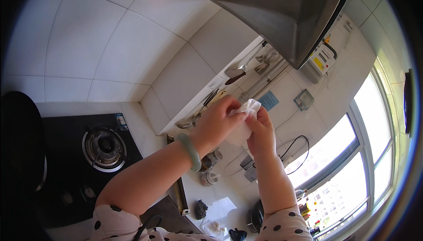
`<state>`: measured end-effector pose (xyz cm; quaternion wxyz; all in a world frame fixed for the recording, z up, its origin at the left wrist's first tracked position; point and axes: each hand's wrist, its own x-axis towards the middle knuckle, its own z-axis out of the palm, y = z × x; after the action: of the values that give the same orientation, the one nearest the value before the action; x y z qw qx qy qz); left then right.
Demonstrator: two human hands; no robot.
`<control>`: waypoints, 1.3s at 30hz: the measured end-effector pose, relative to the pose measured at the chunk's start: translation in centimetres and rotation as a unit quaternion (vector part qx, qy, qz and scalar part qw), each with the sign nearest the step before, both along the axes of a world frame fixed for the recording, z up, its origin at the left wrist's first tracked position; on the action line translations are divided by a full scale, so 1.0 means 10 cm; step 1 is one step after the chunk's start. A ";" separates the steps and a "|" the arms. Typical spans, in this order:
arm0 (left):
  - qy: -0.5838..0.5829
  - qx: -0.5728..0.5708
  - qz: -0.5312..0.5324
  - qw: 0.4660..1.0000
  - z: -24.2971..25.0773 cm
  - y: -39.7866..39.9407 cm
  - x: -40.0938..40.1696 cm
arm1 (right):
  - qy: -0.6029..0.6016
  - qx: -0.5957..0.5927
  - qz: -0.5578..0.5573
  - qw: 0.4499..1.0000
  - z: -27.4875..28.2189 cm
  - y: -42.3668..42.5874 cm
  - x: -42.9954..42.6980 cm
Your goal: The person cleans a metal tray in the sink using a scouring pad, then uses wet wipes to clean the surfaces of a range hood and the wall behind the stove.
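Note:
Both my hands are raised in front of the wall, pinching a thin, crumpled white sheet; whether it is tissue or a plastic bag I cannot tell. My left hand grips it from the left, thumb and bent fingers together, with a pale green bangle on the wrist. From the right, my right hand holds its edge between thumb and fingers, the thumbs close together. A paler part of the sheet hangs below and between the hands. My fingers hide some of it.
A black gas stove with a round burner lies at left, beside a dark round pan or lid. The range hood juts overhead. Utensils such as a ladle hang behind. Jars and a dark scouring pad sit on the counter.

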<state>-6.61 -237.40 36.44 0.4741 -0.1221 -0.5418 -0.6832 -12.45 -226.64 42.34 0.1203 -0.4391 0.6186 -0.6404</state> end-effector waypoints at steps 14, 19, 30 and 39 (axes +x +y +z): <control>0.166 0.161 0.254 0.939 1.68 -0.57 -0.42 | 0.247 0.067 -0.093 0.962 -0.19 1.68 0.41; 0.372 0.147 0.355 0.845 2.34 -0.57 -0.54 | 0.327 0.118 -0.287 0.893 -0.31 2.79 0.67; 0.306 -0.029 0.436 0.846 1.96 -0.37 -1.07 | 0.081 0.112 -0.613 0.778 -0.40 3.60 1.58; 0.273 -0.053 0.376 0.884 1.97 -0.22 -0.95 | 0.040 0.087 -0.642 0.761 -0.45 3.45 1.77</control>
<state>-16.06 -239.61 56.12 0.8174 -0.1156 -0.4320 -0.3631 5.25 -192.18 37.89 -0.3055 0.0478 0.8132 -0.4931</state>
